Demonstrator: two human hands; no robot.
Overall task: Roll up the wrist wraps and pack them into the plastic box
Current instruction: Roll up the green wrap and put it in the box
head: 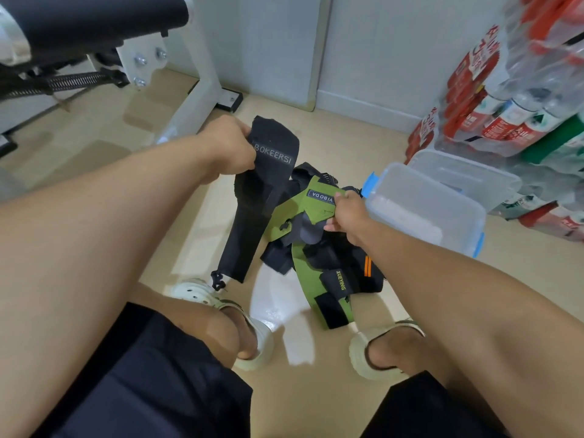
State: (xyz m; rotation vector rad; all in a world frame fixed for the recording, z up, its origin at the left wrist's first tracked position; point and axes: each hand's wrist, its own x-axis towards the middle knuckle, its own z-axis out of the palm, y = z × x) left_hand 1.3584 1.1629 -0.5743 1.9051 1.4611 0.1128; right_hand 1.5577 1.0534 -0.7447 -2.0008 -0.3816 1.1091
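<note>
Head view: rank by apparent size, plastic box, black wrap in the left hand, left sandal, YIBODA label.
1. Plastic box, though it sits about as far off as the wrap.
2. Black wrap, held up by the left hand; close to the box in extent, so this order is unsure.
3. Left sandal, partly hidden by the knee.
4. YIBODA label, clearly smallest.

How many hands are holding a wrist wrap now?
2. The left hand grips the black wrap; the right hand pinches the green wrap over the pile.

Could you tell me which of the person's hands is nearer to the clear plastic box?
The right hand, pinching the green wrist wrap, sits just beside the plastic box. The left hand holds the black wrist wrap farther off, across the pile.
</note>
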